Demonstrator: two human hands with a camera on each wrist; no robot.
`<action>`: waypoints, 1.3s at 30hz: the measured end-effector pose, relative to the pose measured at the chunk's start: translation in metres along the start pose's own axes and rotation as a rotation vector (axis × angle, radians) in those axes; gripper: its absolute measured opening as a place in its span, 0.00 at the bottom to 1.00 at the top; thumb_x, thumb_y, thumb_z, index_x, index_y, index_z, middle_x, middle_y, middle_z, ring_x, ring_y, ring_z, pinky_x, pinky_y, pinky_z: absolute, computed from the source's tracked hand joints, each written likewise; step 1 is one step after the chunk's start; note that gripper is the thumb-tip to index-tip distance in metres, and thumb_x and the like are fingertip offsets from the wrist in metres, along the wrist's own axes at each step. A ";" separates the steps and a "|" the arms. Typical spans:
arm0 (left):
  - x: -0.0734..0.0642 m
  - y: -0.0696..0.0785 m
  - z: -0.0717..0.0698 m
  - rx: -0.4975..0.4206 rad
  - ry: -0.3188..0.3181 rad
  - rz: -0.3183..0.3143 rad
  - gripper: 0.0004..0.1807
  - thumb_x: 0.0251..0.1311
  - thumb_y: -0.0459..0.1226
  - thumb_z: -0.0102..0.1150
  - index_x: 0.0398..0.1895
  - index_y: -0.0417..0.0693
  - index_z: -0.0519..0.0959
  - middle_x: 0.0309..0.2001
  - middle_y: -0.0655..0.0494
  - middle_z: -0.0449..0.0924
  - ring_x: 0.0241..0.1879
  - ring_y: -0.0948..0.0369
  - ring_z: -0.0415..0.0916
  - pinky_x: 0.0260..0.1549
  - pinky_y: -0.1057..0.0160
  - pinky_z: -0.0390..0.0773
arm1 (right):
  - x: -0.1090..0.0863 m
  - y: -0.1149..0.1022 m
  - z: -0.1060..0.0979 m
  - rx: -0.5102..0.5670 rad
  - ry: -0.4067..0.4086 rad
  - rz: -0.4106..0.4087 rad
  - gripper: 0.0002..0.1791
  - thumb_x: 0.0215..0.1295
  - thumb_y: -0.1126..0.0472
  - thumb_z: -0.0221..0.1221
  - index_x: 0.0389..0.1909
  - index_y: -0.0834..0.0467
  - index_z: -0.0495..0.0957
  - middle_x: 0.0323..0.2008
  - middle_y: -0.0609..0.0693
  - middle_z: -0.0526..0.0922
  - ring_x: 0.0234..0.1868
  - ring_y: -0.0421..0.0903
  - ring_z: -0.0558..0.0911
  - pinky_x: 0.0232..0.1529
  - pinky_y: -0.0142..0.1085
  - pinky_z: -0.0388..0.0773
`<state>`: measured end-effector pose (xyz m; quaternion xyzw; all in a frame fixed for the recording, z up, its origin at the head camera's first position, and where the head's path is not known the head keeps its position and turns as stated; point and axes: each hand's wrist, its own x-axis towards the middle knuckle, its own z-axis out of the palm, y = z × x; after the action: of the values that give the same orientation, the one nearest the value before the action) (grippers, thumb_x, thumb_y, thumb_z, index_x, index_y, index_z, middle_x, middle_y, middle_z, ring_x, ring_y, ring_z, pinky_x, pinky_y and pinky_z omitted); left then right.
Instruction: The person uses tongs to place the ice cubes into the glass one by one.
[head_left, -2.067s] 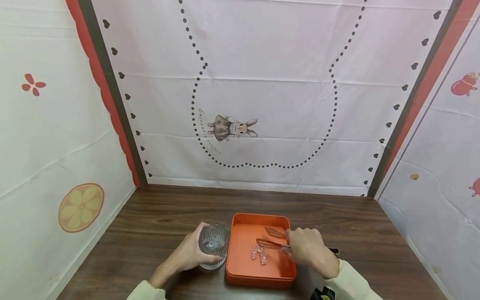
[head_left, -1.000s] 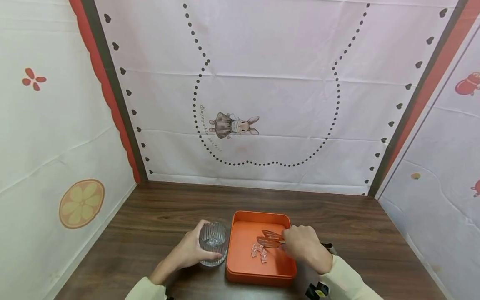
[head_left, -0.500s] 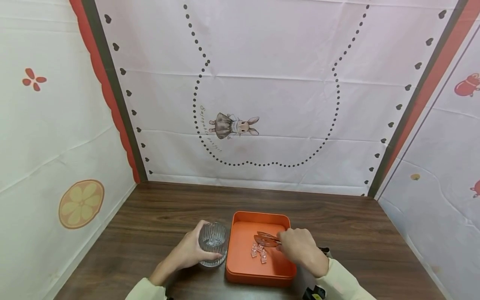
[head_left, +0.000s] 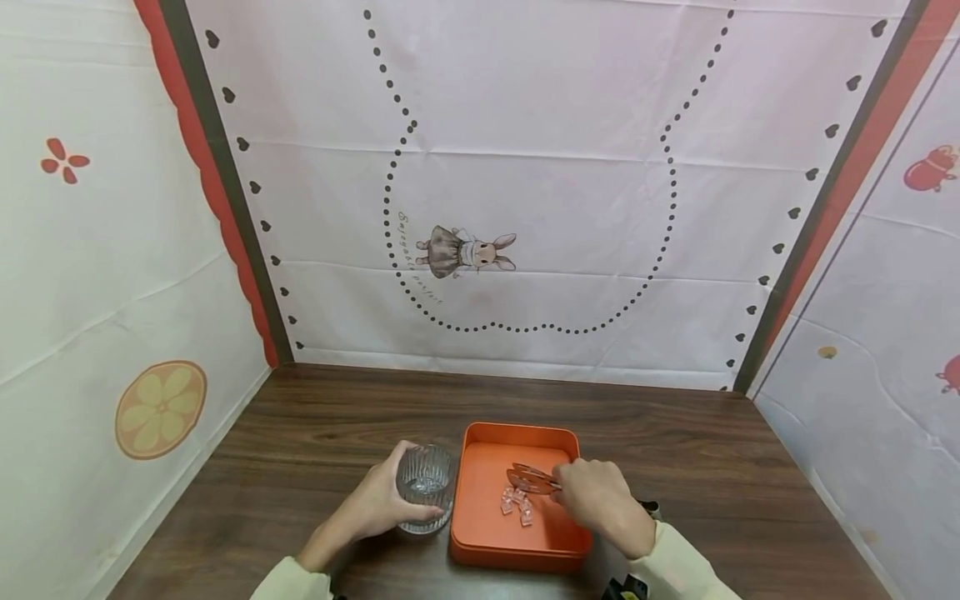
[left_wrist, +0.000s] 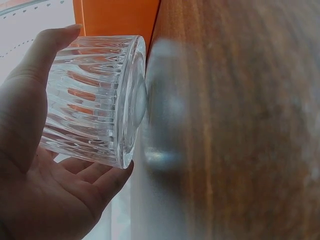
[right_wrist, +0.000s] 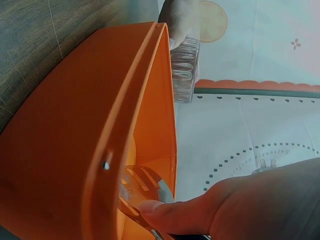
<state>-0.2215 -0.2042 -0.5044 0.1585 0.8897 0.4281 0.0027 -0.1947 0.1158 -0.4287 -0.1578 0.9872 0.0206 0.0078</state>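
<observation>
My left hand (head_left: pixel 381 502) grips a ribbed clear glass (head_left: pixel 426 479) on its left side. In the left wrist view, the thumb and fingers curl round the glass (left_wrist: pixel 87 100), its base close over the table. My right hand (head_left: pixel 597 497) holds tongs (head_left: pixel 531 480) with orange slotted heads, reaching over the right wall of an orange square box (head_left: pixel 517 557). The heads are close together, right at the far edge of several clear ice-like cubes (head_left: pixel 517 505) on the box floor. In the right wrist view, the near wall hides part of the tongs (right_wrist: pixel 142 182).
The dark wooden table (head_left: pixel 360 408) extends behind and to both sides of the box. Printed cloth walls (head_left: pixel 540 208) enclose it at the back and sides. The glass stands just left of the box.
The tongs' spread heads have come together and moved left to the cubes, with my right hand shifting left. My left hand and the glass have stayed in place.
</observation>
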 end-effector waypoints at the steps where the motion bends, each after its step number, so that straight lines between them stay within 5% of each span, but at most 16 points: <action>1: 0.000 0.000 0.000 0.002 0.000 -0.002 0.51 0.32 0.56 0.83 0.60 0.51 0.65 0.42 0.55 0.80 0.42 0.58 0.77 0.43 0.55 0.76 | 0.000 0.000 0.000 0.007 -0.003 0.003 0.10 0.60 0.50 0.68 0.30 0.50 0.80 0.20 0.46 0.76 0.18 0.44 0.73 0.21 0.42 0.71; 18: 0.000 -0.001 -0.001 -0.009 -0.009 -0.003 0.50 0.33 0.56 0.82 0.60 0.52 0.65 0.42 0.56 0.80 0.42 0.59 0.77 0.43 0.56 0.76 | -0.001 0.003 0.007 0.018 0.016 -0.012 0.11 0.62 0.50 0.66 0.27 0.49 0.77 0.19 0.45 0.73 0.17 0.43 0.69 0.19 0.41 0.68; 39: 0.000 0.000 0.000 -0.010 -0.008 -0.013 0.51 0.32 0.55 0.83 0.61 0.52 0.65 0.42 0.56 0.80 0.40 0.60 0.77 0.42 0.56 0.76 | -0.003 0.011 0.007 -0.057 0.155 -0.084 0.12 0.60 0.47 0.67 0.28 0.48 0.77 0.16 0.45 0.72 0.15 0.44 0.70 0.16 0.41 0.68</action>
<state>-0.2220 -0.2043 -0.5043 0.1541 0.8886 0.4320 0.0098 -0.1950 0.1275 -0.4348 -0.2003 0.9764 0.0362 -0.0723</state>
